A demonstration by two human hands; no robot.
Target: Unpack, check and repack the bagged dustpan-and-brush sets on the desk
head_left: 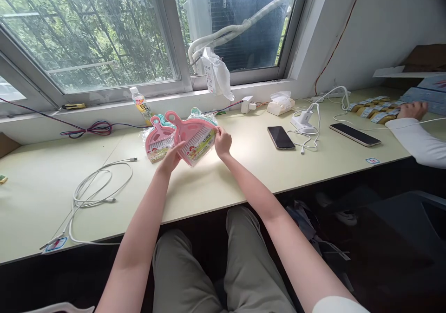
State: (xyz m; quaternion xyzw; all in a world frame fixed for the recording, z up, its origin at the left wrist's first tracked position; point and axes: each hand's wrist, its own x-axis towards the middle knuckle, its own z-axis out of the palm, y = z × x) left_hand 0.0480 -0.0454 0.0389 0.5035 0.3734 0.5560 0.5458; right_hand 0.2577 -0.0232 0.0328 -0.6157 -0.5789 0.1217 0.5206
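Note:
Between my two hands is a pink dustpan and brush set (195, 139) in clear plastic wrap, tilted, its ring handle pointing up and left. My left hand (171, 157) grips its lower left edge. On its right edge my right hand (223, 142) is closed, fingers curled round the wrap. Just behind and to the left, a second pink dustpan set (158, 139) rests on the table, partly covered by the held one. Turquoise dustpans (197, 113) show behind both, mostly hidden.
A drink bottle (141, 106) stands behind the sets. White cable (87, 194) lies coiled at left. Rightward are a phone (280, 137), a charger (303, 120), a tissue pack (280, 104) and another phone (354, 134). A co-worker's hand (413, 111) touches yellow packets (376, 108) at far right.

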